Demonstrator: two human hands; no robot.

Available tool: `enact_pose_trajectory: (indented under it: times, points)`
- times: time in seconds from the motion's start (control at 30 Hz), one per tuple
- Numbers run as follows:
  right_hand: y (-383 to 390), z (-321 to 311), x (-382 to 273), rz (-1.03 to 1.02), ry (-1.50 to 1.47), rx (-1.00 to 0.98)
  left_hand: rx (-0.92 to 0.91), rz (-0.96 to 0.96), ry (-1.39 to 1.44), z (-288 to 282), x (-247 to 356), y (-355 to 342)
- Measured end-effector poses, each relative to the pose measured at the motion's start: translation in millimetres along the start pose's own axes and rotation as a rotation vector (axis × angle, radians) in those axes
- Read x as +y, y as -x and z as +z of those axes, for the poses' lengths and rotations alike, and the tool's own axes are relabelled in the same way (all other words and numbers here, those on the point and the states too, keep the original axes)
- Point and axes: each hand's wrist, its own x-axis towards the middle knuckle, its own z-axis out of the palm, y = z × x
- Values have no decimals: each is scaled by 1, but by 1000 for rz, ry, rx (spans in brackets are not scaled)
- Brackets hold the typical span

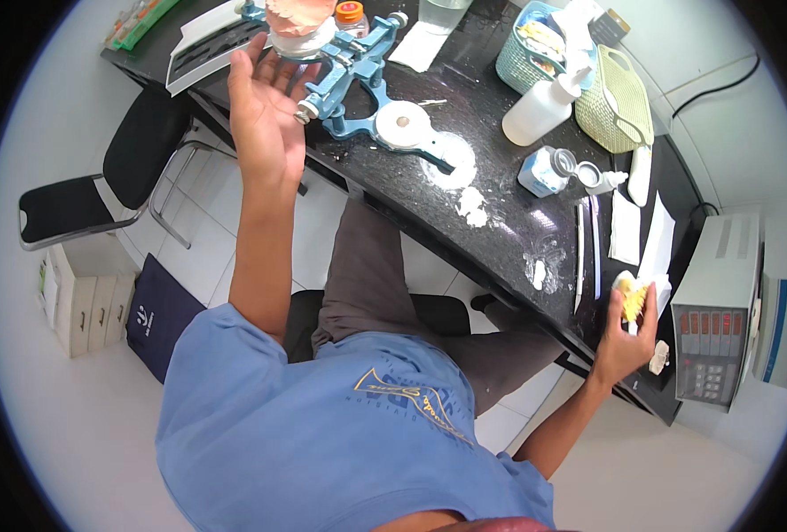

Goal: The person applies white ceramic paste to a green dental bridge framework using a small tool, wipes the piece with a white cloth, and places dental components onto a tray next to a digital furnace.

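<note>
My left hand (pixel 269 120) is palm up with its fingers apart, beside a blue metal dental articulator (pixel 347 75) on the black table. Its fingertips reach the underside of the white plaster (pixel 305 43) that bears a pink dental model (pixel 300 13); whether they touch it I cannot tell. A white round plate (pixel 403 123) sits on the articulator's other arm, which lies over a patch of white powder. Over at the right end of the table, my right hand (pixel 628 348) grips a yellow dental cast (pixel 633 301) with white along its edge, between thumb and fingers.
White plaster spills (pixel 472 208) dot the black table (pixel 411 195). A squeeze bottle (pixel 540 111), an open jar (pixel 546 171), two baskets (pixel 615 102) and slim tools (pixel 579 253) stand or lie rightward. A grey keypad device (pixel 717 310) is at far right, a black chair (pixel 140 151) at left.
</note>
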Motion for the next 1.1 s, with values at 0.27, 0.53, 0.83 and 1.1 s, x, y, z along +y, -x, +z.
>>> enact_pose_trajectory:
  times: [0.27,0.53,0.83,1.1]
  points:
    - [-49,44,-162,-672,-452,-368,-15,-74,73,-4,-7,-26]
    - [-58,131,-229,-843,-522,-523,-210,-129,428,19,-1,-32]
    - [-54,141,-227,-903,-519,-558,-210,-229,408,19,-7,-23]
    - [-56,137,-224,-888,-403,-588,-215,-161,213,17,-23,-21]
